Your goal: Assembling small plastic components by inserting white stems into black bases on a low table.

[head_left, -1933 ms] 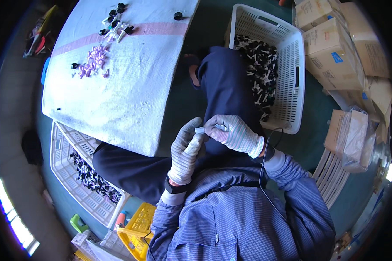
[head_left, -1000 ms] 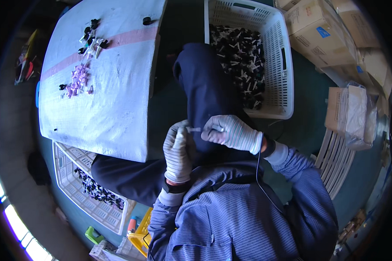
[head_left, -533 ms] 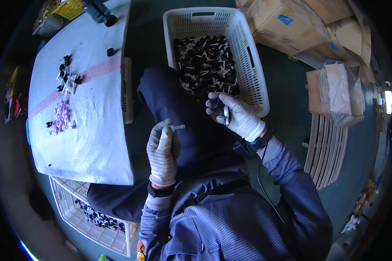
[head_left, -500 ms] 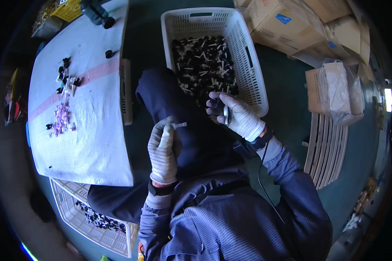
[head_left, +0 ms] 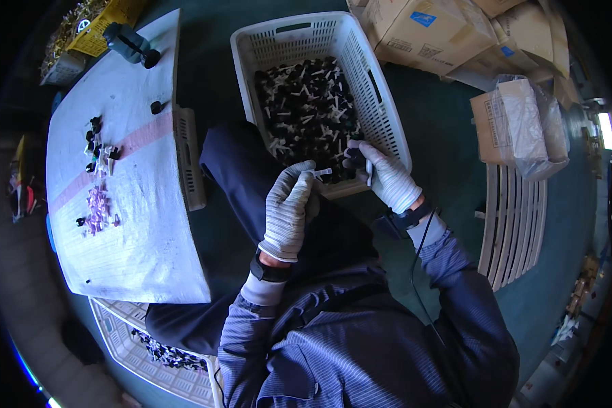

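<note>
My left hand [head_left: 287, 211], in a pale knitted glove, pinches a small whitish plastic piece [head_left: 324, 173] that sticks out to the right past the fingertips. My gloved right hand [head_left: 389, 180] is closed round a small black part with a light stem [head_left: 369, 168]; the fingers partly cover it. Both hands are close together over the near edge of a white slotted plastic crate [head_left: 382, 95]. Inside that crate lies a heap of small black parts with white stems [head_left: 306, 102].
On the left, a white-covered table [head_left: 136, 251] carries small pink pieces [head_left: 98, 209], black and white parts [head_left: 102, 153] and a dark bottle [head_left: 126, 44]. A second crate [head_left: 115, 340] stands under it. Cardboard boxes [head_left: 428, 41] and a slatted wooden rack [head_left: 513, 224] are at right.
My left hand has moved right and up with the whitish piece, closer to my right hand. My right hand has shifted slightly right, still holding the black part. The view has turned a little.
</note>
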A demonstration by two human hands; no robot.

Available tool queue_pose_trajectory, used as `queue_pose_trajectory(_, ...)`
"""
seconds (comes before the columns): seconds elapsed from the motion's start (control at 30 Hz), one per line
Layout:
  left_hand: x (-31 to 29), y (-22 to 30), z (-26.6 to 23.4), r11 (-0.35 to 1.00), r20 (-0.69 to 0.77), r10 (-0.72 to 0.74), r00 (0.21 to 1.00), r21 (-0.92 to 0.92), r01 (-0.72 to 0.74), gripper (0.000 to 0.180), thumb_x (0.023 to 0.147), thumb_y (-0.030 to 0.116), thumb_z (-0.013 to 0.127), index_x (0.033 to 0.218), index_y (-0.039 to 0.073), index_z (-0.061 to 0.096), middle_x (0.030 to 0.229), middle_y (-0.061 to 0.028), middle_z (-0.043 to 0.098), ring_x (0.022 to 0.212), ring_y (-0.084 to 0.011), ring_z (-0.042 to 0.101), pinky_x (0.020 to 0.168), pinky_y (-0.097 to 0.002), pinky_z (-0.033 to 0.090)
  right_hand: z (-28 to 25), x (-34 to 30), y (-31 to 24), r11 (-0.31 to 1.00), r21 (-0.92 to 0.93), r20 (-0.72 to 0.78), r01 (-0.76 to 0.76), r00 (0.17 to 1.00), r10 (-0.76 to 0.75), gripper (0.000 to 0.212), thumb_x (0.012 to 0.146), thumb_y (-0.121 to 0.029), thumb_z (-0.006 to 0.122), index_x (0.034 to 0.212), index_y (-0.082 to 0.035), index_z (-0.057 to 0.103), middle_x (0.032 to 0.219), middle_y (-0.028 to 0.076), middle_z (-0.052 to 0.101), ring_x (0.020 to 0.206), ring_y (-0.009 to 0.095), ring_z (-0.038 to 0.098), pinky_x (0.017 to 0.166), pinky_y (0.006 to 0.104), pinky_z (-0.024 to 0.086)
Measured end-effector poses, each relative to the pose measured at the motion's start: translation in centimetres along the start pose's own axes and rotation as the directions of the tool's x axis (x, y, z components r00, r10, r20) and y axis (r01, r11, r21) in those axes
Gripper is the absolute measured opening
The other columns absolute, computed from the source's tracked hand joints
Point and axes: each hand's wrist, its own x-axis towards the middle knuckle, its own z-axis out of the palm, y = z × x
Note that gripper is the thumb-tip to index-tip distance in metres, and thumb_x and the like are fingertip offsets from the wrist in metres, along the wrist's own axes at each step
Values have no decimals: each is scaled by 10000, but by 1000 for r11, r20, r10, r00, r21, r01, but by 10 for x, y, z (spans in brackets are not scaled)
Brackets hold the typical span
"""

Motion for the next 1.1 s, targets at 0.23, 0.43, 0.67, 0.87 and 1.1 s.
queue_pose_trajectory(0.23, 1, -4, -5, 996, 21, -56, 998, -70, 58, 283, 987, 216, 558, 1206, 38, 570, 819, -6, 638, 543, -41, 473, 482, -174, 348, 12, -6, -9, 995, -84, -53, 57, 997, -61, 306, 955, -362, 593, 1139, -127, 660, 1013, 2, 673, 831, 117, 679, 555, 192, 398)
queue_pose_trajectory(0.43, 1, -12, -11, 983, 40, -44, 998, -176, 50, 276, 984, 205, 564, 1206, 41, 573, 843, -15, 635, 572, -50, 482, 513, -178, 367, 19, -3, -9, 925, -345, -14, 162, 984, -177, 266, 926, -263, 646, 1139, -105, 668, 992, -10, 681, 810, 71, 631, 599, 203, 422)
queue_pose_trajectory(0.67, -2, -15, -14, 988, 14, -15, 1000, -152, 17, 260, 982, 212, 570, 1186, 53, 590, 838, -16, 623, 571, -53, 484, 518, -181, 383, 24, -6, -2, 655, -664, 118, 361, 916, -384, 361, 839, -129, 725, 1184, -59, 648, 1021, 18, 673, 811, 55, 554, 760, 226, 483)
queue_pose_trajectory(0.87, -2, -16, -14, 990, 14, -29, 999, -141, 31, 256, 983, 211, 565, 1183, 52, 589, 836, -20, 619, 565, -56, 480, 515, -183, 383, 17, 2, 5, 681, -647, 104, 344, 924, -368, 385, 828, -141, 731, 1198, -87, 641, 1053, 20, 654, 725, 73, 513, 726, 240, 481)
queue_pose_trajectory(1.1, -2, -18, -16, 989, 17, -43, 999, -143, 45, 254, 984, 211, 562, 1180, 52, 590, 833, -16, 616, 560, -52, 470, 509, -180, 374, 16, -1, 2, 715, -599, 115, 360, 923, -368, 387, 852, -34, 625, 1234, -93, 613, 1037, -3, 652, 730, 52, 495, 715, 229, 476)
